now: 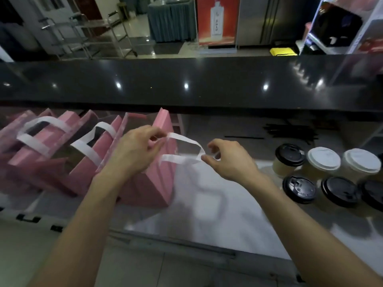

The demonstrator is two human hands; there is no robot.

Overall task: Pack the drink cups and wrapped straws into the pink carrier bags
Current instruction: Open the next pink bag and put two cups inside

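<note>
- Pink carrier bag [157,175], stiff flat-sided paper, stands upright on the pale table [217,208], nearest of three pink bags in a row running away to its left.
- White flat ribbon handle [186,150] loops out rightward from the bag's top.
- Left hand [136,150] pinches the handle's near-bag end, fingers curled.
- Right hand [226,158] pinches the loop's far end between thumb and finger.
- Right of the bag: six lidded cups visible, four black lids [299,189], two white [323,158].
- Black straws [290,132] heaped behind the cups, count unclear.
</note>
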